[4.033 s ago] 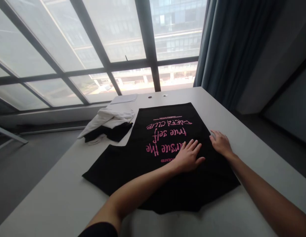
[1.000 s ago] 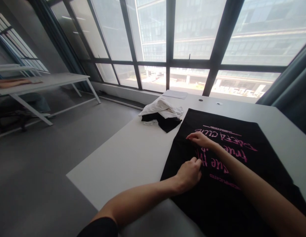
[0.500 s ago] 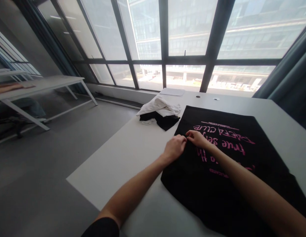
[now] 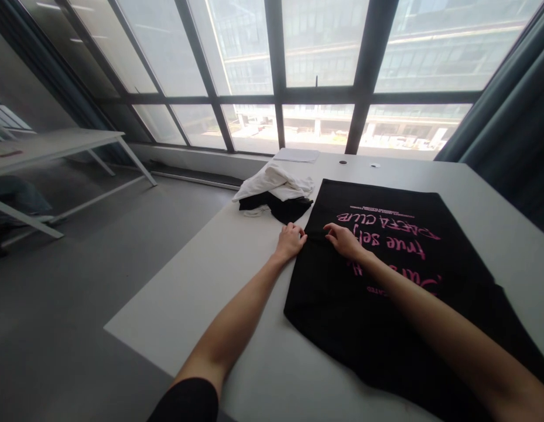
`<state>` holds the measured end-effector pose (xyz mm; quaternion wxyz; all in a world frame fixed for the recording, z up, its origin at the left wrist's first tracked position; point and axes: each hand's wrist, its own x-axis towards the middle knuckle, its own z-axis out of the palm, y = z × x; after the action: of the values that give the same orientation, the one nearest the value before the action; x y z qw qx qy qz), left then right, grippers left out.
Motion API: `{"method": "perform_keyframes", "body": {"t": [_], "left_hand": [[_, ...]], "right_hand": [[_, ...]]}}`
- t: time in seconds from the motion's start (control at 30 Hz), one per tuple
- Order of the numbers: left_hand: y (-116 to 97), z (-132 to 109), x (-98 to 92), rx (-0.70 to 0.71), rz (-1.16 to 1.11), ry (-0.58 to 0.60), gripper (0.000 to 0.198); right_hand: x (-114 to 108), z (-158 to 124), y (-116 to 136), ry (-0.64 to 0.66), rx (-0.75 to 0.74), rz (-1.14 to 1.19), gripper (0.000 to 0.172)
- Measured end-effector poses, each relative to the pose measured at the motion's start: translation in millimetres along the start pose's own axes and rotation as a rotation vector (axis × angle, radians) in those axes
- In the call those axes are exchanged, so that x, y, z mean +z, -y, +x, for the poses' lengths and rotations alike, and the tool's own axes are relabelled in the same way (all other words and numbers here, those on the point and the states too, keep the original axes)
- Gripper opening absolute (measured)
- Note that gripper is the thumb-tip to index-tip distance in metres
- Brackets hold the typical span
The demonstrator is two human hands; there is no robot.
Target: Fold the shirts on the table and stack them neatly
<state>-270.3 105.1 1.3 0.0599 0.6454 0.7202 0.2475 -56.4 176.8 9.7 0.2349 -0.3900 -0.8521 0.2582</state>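
Note:
A black shirt (image 4: 342, 328) with pink lettering, upside down from my viewpoint, lies spread over the white table (image 4: 201, 293). At the shirt's left edge, my left hand (image 4: 291, 240) pinches the black fabric between thumb and fingers. My right hand (image 4: 343, 240) grips the same cloth a little further in, beside the lettering. Between the two hands a short stretch of fabric is drawn into a raised fold. My right forearm crosses over the print and hides part of it.
Beyond my left hand sit a crumpled white cloth (image 4: 276, 183) and a black cloth (image 4: 289, 209). White sheets (image 4: 297, 155) lie at the table's far edge. Another white table (image 4: 61, 142) stands at the left, with part of a person's leg (image 4: 21, 193) beneath.
My left hand has moved left, away from my right hand, to the shirt's edge, and the fabric between them is stretched. The camera view has shifted slightly.

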Motion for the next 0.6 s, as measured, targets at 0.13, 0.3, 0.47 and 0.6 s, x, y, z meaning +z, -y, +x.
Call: {"method": "perform_keyframes", "body": {"t": [0.13,0.3,0.47,0.6], "left_hand": [[-14,-11,-11.3,0.041,0.009,-0.061,0.021],[-37,-37,-7.8,0.356,0.078,0.027,0.040],[-36,-51,3.9,0.379,0.237,0.232,0.058],[-29,-39,8.0,0.427,0.283,0.160,0.059]], "right_hand": [[1,-8,10,-0.117,-0.062,-0.173,0.025],[0,-29,28,-0.158,-0.124,-0.214,0.036],[-1,-69,48,-0.113,-0.131,-0.166,0.042],[-6,-97,54,-0.107,-0.128,-0.140,0.038]]}}
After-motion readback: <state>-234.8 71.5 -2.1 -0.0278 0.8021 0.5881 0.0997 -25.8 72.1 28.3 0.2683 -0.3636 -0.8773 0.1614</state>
